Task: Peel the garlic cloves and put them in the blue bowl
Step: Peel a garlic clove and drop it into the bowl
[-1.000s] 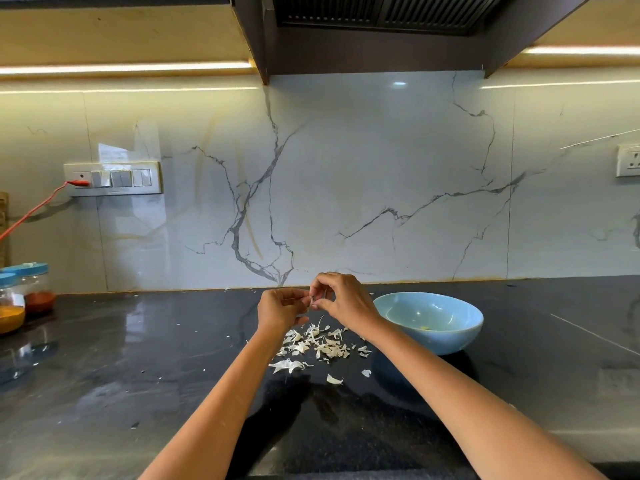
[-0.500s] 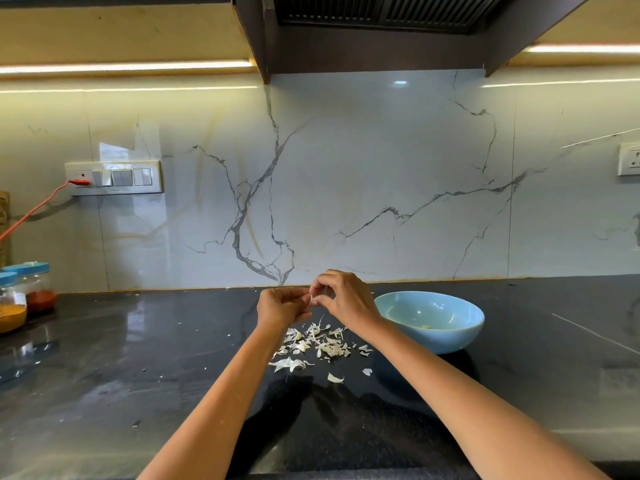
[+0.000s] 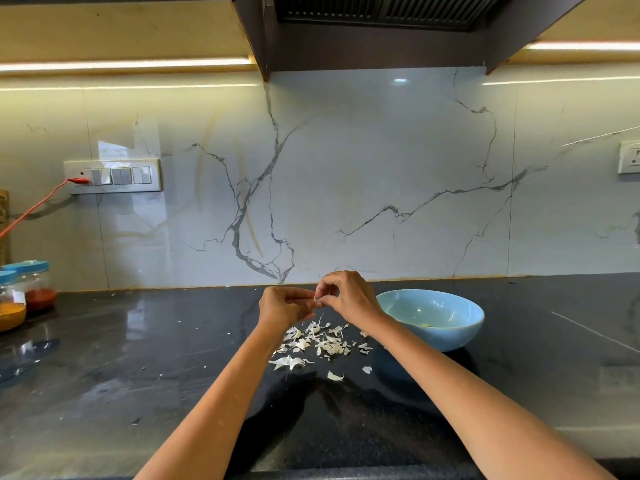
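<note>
- our left hand (image 3: 282,304) and right hand (image 3: 349,295) both pinch one garlic clove (image 3: 316,300), held above the peels (image 3: 318,342) on the surface (image 3: 138,358).
- a slippery clove could drop among them, missing the blue bowl (image 3: 460,336) just beside.

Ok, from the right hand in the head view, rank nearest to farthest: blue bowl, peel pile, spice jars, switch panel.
From the right hand:
1. Peel pile, just below it.
2. Blue bowl, to its right.
3. Switch panel, on the wall, upper left.
4. Spice jars, far left.
</note>
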